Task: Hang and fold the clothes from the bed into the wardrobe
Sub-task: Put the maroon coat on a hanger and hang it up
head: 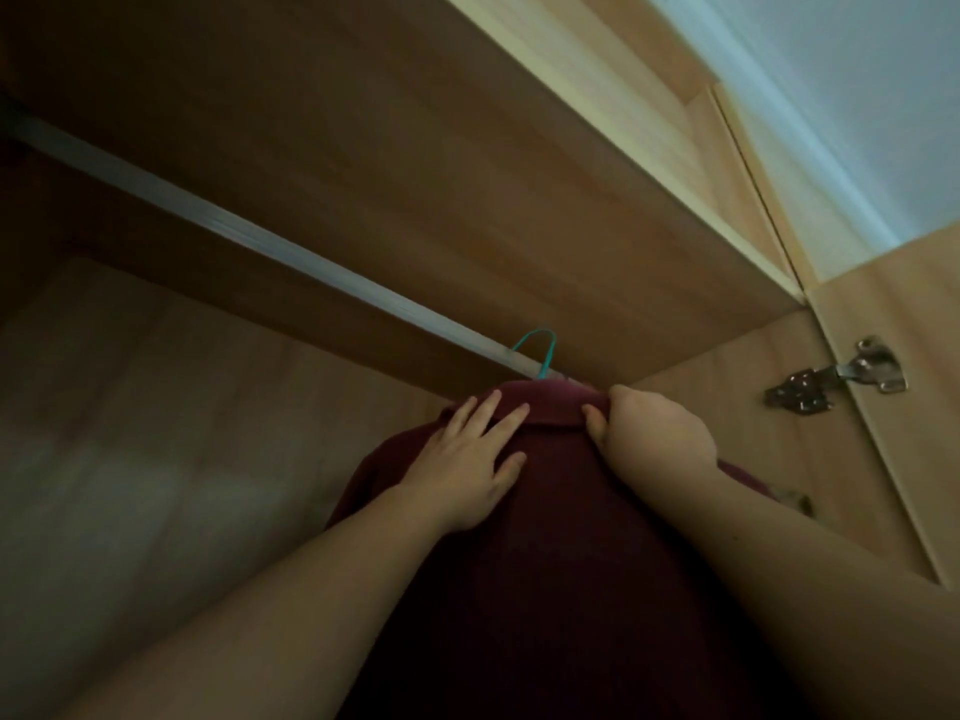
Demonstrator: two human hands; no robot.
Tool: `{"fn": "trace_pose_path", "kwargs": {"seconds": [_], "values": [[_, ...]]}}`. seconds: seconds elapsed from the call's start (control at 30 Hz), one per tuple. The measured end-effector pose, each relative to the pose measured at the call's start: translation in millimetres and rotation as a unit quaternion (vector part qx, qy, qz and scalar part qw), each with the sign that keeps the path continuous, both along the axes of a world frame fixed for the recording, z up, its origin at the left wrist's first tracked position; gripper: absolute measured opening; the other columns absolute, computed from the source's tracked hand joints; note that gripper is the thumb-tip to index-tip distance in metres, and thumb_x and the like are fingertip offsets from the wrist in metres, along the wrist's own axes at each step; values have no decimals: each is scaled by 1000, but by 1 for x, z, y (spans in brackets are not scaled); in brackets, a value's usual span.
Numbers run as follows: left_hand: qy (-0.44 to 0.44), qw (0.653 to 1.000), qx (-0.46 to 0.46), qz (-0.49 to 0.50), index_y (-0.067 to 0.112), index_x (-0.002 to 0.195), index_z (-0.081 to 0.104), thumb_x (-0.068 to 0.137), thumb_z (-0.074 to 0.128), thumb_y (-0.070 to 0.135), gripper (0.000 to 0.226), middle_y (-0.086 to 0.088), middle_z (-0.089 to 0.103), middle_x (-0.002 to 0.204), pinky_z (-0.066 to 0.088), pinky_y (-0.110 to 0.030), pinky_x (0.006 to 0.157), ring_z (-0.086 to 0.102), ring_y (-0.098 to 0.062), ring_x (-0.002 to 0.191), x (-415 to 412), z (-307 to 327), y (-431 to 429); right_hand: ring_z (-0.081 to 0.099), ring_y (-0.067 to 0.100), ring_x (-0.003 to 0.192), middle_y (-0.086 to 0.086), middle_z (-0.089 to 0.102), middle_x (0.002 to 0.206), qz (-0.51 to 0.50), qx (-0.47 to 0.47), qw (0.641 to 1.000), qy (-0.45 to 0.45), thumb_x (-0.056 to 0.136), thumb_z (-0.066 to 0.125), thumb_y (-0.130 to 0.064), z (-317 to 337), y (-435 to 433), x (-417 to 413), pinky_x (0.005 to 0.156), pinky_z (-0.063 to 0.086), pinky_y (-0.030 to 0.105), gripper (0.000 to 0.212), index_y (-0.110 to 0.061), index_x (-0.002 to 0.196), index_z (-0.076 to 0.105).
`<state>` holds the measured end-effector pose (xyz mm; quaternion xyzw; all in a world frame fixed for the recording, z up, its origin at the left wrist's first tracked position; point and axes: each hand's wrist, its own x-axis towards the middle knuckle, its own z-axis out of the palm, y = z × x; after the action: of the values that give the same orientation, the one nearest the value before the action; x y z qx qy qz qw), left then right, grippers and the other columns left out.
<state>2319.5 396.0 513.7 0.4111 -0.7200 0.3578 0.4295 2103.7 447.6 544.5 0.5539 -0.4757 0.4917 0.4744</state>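
Note:
A dark maroon garment (561, 537) hangs inside the wooden wardrobe on a teal hanger (540, 350), whose hook sits over the metal rail (249, 236). My left hand (472, 459) lies flat with spread fingers on the garment's left shoulder, just below the collar. My right hand (654, 428) grips the collar at the top right, thumb in front and fingers curled behind the fabric. The hanger's body is hidden under the cloth.
The wardrobe's top panel (415, 148) runs above the rail, and its back wall (156, 407) is at the left. An open door with a metal hinge (841, 379) stands at the right. A white ceiling shows at the upper right.

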Motion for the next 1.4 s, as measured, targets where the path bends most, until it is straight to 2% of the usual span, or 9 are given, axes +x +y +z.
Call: {"fn": "trace_pose_path", "kwargs": {"seconds": [0.3, 0.5, 0.63, 0.73, 0.83, 0.9, 1.1, 1.27, 1.4], "values": [[70, 994, 37, -80, 54, 152, 4, 98, 25, 64, 58, 15, -9, 166, 12, -48, 122, -10, -16, 152, -13, 8, -56, 64, 20, 82, -4, 65, 91, -28, 11, 999, 15, 97, 41, -53, 15, -37, 9, 60, 40, 31, 34, -25, 102, 61], [81, 996, 21, -42, 52, 153, 2, 98, 25, 63, 61, 10, -6, 167, 15, -46, 123, -4, -20, 153, 12, -22, -44, 66, 23, 83, -1, 66, 90, -23, 4, 998, 63, 98, 43, -52, -4, -27, 31, 64, 50, 35, 34, -22, 99, 60], [69, 996, 55, -10, 51, 153, 4, 100, 27, 62, 59, 9, -1, 168, 15, -45, 123, 2, -20, 154, 23, -31, -5, 65, 23, 79, -2, 65, 87, -27, 11, 997, 73, 98, 42, -53, -15, -4, 38, 60, 42, 34, 35, -21, 99, 57], [65, 993, 94, 8, 47, 155, 3, 100, 27, 62, 62, 8, 1, 168, 13, -45, 123, 3, -20, 154, 17, -39, 22, 64, 25, 89, 3, 66, 103, -32, 32, 995, 87, 97, 40, -47, -30, 13, 29, 65, 43, 36, 33, -19, 109, 53], [72, 991, 112, 0, 46, 156, 6, 100, 27, 62, 62, 6, 6, 168, 17, -50, 121, 9, -21, 153, 9, -49, 39, 56, 29, 115, 8, 58, 131, -54, 75, 991, 99, 95, 40, -42, -49, 32, 19, 87, 43, 43, 54, -17, 143, 40], [81, 989, 121, -12, 45, 156, 10, 100, 29, 61, 61, 6, 11, 167, 20, -48, 121, 12, -20, 153, -1, -59, 44, 48, 29, 128, 6, 48, 146, -64, 96, 988, 101, 94, 39, -43, -64, 44, 6, 96, 38, 46, 63, -21, 153, 30], [65, 987, 133, -58, 39, 156, 19, 98, 41, 53, 64, 1, 27, 163, 23, -40, 121, 23, -20, 150, -28, -129, 87, 19, 20, 150, -2, 30, 161, -43, 161, 983, 84, 93, 38, -47, -147, 111, -42, 118, 22, 48, 63, -28, 153, 32], [86, 980, 158, -91, 45, 155, 11, 92, 33, 63, 69, 7, 19, 165, 19, -38, 123, 11, -14, 152, -64, -211, 167, 17, 15, 151, -9, 28, 161, -18, 214, 975, 62, 92, 36, -49, -239, 182, -96, 120, 24, 42, 64, -32, 154, 29], [68, 970, 201, -115, 53, 152, 2, 85, 18, 72, 71, 15, 13, 165, 14, -32, 122, 4, -7, 152, -117, -293, 247, 20, 17, 150, -8, 31, 160, -14, 280, 960, -17, 91, 38, -49, -328, 253, -154, 119, 26, 42, 66, -32, 154, 30]]}}
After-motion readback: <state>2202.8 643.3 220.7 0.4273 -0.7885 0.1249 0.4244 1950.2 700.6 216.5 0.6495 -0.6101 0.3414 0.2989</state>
